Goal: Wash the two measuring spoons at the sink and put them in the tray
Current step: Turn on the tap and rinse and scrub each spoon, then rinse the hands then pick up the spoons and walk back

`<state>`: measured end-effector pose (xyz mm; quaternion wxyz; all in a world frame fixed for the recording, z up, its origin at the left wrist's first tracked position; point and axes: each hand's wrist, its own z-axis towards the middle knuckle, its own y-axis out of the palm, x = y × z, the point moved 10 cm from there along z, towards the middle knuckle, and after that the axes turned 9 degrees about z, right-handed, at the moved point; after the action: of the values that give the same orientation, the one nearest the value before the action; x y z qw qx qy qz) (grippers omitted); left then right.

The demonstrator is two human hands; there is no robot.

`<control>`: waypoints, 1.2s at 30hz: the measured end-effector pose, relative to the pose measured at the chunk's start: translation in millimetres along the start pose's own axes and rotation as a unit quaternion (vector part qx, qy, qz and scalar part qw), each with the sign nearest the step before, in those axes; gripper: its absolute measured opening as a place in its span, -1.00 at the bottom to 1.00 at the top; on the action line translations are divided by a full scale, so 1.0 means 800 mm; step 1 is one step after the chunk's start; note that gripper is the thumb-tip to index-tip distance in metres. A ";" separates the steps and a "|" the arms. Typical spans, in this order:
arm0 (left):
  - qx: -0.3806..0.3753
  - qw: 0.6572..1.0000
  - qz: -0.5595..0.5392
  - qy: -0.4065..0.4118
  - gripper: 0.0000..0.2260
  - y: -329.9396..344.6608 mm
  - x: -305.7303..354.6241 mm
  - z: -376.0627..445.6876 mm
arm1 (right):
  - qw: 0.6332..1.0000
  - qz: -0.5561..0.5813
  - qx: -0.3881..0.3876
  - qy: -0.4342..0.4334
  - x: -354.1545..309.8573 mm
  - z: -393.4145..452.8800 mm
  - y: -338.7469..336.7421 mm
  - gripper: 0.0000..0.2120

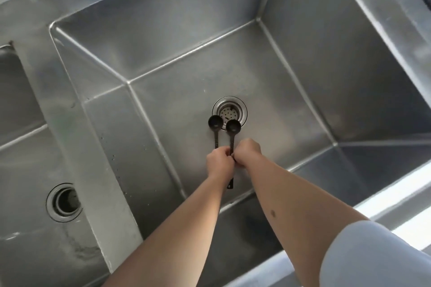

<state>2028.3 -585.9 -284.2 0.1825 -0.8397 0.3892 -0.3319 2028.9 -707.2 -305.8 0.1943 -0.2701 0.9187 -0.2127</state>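
Both my hands down in the deep steel sink (pixel 163 53), meeting just short of the drain strainer (pixel 229 112). My left hand (pixel 219 162) has a curled grip pinching the handle of the left measuring spoon (pixel 215 122); my right hand (pixel 248 152) has a curled grip on the handle of the right measuring spoon (pixel 233 126). The two grips touch each other. Both spoons are dark, bowls side by side just past my fingers, right bowl overlapping the strainer edge, left bowl just beside it. A handle end pokes out below my left wrist. Second basin with an open drain hole (pixel 64 201) well off to my left. Pale sleeve (pixel 373 256) on my right arm.
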 end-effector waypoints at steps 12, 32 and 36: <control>0.067 0.965 0.195 0.164 -0.66 -0.131 0.053 -0.091 | 0.990 -0.029 0.041 -0.135 -0.078 -0.129 -0.048 -0.89; 0.262 0.923 0.280 0.036 -0.22 -0.480 -0.222 -0.293 | 0.818 -0.307 0.092 -0.478 -0.339 -0.452 0.110 0.06; 0.258 0.926 0.273 0.018 -0.30 -0.527 -0.279 -0.295 | 0.807 -0.302 0.079 -0.502 -0.393 -0.484 0.165 0.02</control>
<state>1981.5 -158.9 29.5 0.4698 -0.6186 0.5074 -0.3731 2036.5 -313.7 27.4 0.5747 -0.5869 0.5454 -0.1671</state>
